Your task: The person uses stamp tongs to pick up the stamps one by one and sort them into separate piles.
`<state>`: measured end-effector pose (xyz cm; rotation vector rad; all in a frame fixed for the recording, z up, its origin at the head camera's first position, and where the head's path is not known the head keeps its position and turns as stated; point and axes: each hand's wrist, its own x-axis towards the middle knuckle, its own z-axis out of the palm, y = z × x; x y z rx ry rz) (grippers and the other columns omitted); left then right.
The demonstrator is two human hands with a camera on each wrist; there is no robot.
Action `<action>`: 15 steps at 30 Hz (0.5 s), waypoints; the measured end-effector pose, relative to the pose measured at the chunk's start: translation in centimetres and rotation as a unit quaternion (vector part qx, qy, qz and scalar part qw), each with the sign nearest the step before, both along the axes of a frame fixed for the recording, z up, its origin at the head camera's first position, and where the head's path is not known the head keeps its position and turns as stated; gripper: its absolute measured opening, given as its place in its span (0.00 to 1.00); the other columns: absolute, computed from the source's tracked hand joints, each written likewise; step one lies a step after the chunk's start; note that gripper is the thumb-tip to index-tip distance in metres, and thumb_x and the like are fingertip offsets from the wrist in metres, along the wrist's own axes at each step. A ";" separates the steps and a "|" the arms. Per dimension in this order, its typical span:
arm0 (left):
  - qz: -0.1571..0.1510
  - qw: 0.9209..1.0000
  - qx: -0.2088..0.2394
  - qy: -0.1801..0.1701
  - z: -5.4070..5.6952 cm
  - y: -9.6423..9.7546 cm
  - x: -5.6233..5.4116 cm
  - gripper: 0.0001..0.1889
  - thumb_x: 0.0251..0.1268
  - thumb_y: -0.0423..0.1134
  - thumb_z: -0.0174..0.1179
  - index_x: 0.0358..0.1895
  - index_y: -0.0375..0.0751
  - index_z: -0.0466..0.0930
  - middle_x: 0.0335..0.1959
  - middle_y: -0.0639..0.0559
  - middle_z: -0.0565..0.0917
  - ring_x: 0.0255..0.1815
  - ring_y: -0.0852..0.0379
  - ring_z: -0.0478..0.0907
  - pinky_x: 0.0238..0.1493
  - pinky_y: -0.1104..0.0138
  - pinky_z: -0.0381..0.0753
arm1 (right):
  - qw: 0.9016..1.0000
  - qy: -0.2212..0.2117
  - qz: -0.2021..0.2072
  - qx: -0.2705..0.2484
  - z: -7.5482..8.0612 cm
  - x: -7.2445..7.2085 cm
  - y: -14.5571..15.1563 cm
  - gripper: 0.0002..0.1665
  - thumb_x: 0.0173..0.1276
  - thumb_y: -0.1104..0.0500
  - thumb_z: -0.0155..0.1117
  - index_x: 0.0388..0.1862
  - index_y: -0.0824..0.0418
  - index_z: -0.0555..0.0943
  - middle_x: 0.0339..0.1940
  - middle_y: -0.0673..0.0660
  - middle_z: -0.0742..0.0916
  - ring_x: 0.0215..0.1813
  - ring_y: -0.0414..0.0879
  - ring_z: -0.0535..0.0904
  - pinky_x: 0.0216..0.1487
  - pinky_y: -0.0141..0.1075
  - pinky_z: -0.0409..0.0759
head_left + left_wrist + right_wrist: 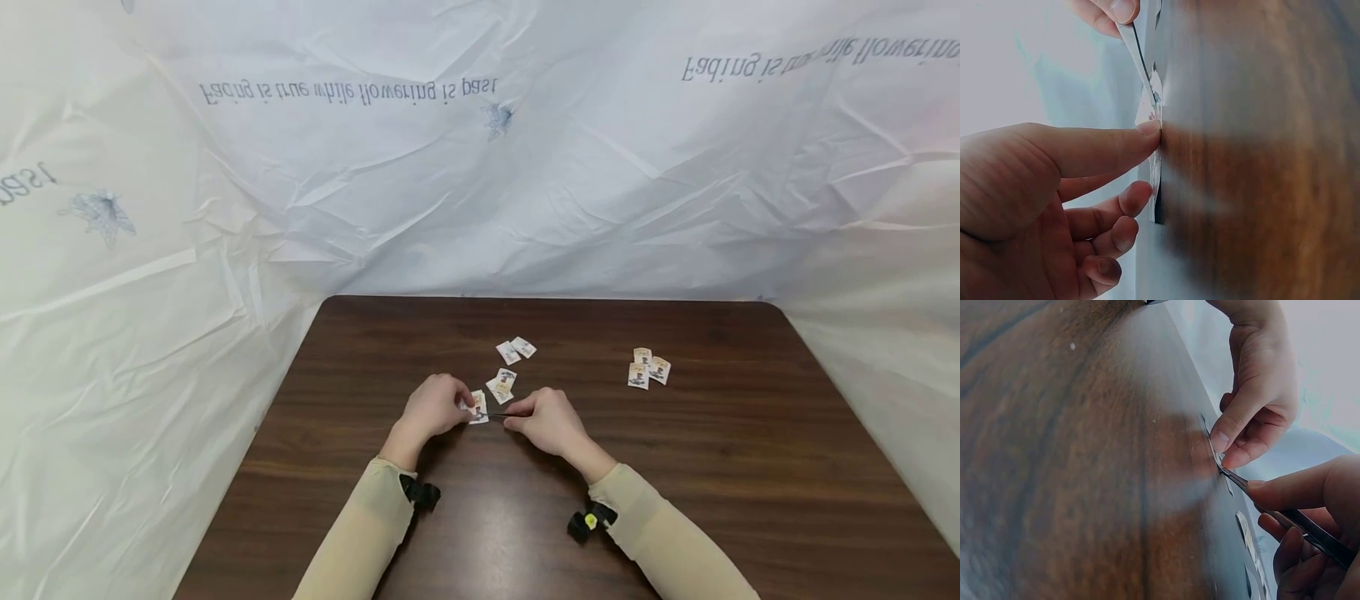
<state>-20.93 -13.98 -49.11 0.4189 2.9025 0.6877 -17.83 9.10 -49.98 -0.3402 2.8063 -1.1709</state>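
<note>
My left hand [437, 406] has its thumb and forefinger at a small printed paper piece [478, 408], apparently pinching its edge near the tabletop. In the left wrist view, the left thumb of that hand [1035, 181] meets the paper [1147, 109], and the other fingers curl loosely. My right hand [550, 421] grips dark-handled metal tweezers [1297, 522] between thumb and fingers. The tweezers' tips touch the paper beside the left fingertips. Whether the tips have a corner of it is too small to tell.
Two more printed pieces [503, 383] overlap just beyond the hands, with two paler ones [508, 352] farther back. Several printed pieces [638, 375] lie together at the right. The brown wooden table [735, 467] meets a white plastic sheet [570, 225] at its back edge.
</note>
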 end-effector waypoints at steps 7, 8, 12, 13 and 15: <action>-0.004 1.000 0.000 0.004 -0.5 -0.1 -0.2 0.05 0.58 0.42 0.80 0.34 0.53 0.92 0.25 0.61 0.78 0.30 0.59 0.74 0.36 0.62 0.76 | 1.000 0.003 -0.001 -0.003 -0.1 0.0 0.0 0.04 0.64 0.56 0.82 0.38 0.48 0.96 0.43 0.47 0.93 0.49 0.46 0.88 0.49 0.45 0.84; -0.006 1.000 0.001 0.004 -0.4 -0.1 -0.2 0.05 0.58 0.42 0.80 0.34 0.53 0.92 0.25 0.61 0.78 0.29 0.59 0.74 0.36 0.62 0.76 | 1.000 0.004 0.000 -0.002 -0.1 0.0 0.0 0.04 0.64 0.56 0.82 0.37 0.47 0.96 0.43 0.47 0.93 0.49 0.46 0.88 0.49 0.45 0.84; -0.009 1.000 0.005 0.002 -0.2 -0.1 -0.2 0.05 0.57 0.41 0.80 0.34 0.52 0.92 0.25 0.60 0.78 0.29 0.58 0.74 0.35 0.62 0.76 | 1.000 0.009 0.001 0.002 -0.1 0.0 0.0 0.04 0.64 0.56 0.83 0.37 0.47 0.96 0.42 0.47 0.93 0.48 0.45 0.88 0.48 0.44 0.84; -0.009 1.000 0.005 0.000 -0.1 -0.1 -0.1 0.05 0.58 0.41 0.80 0.34 0.52 0.92 0.25 0.60 0.79 0.29 0.58 0.74 0.36 0.61 0.76 | 1.000 0.009 0.002 0.003 -0.1 0.0 0.0 0.04 0.64 0.56 0.83 0.37 0.47 0.96 0.41 0.47 0.93 0.48 0.45 0.88 0.48 0.44 0.84; -0.006 1.000 0.003 -0.003 0.0 -0.2 -0.2 0.05 0.58 0.41 0.80 0.34 0.53 0.92 0.25 0.61 0.79 0.29 0.58 0.74 0.36 0.61 0.76 | 1.000 0.011 0.002 0.002 -0.1 0.0 0.0 0.04 0.64 0.56 0.82 0.38 0.48 0.96 0.41 0.48 0.93 0.48 0.46 0.88 0.47 0.45 0.84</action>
